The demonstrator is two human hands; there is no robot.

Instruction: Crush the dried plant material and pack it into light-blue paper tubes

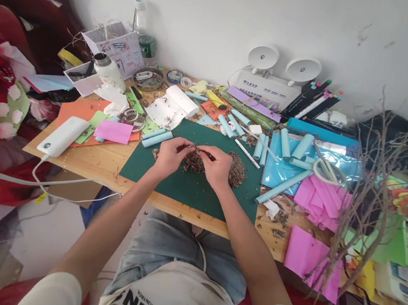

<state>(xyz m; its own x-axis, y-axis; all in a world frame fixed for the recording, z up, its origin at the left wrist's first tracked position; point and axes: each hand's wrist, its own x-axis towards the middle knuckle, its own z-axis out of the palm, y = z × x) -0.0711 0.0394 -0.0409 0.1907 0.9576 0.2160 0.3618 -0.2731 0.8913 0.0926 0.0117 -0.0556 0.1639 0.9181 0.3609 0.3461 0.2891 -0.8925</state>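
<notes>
Head view. Both hands meet over a dark green mat [188, 195] on the wooden table [105, 159]. Left hand [171, 156]: thumb and forefinger pinched together on a small dark fragment [196, 147], apparently dried plant matter. Right hand [219, 166]: likewise pinching, tips nearly touching the left's at the same fragment; exact finger contact too small to resolve. The pile of dried brown plant matter [237, 171] lies on the mat, beneath and between the hands, its larger visible part just beside the right hand; loose crumbs scattered around.

Surroundings: two light-blue rolls [156, 138] lie near the left hand, at the mat's left side. A thin white stick [247, 154] slants across the mat's upper right. Farther right: blue packet [270, 173], white-handled scissors [329, 172], crumpled pink paper [318, 198], bare branches [367, 234]. At left: white power bank [63, 135], cable attached. Twin-lamp emergency light [265, 85] stands against the wall.
</notes>
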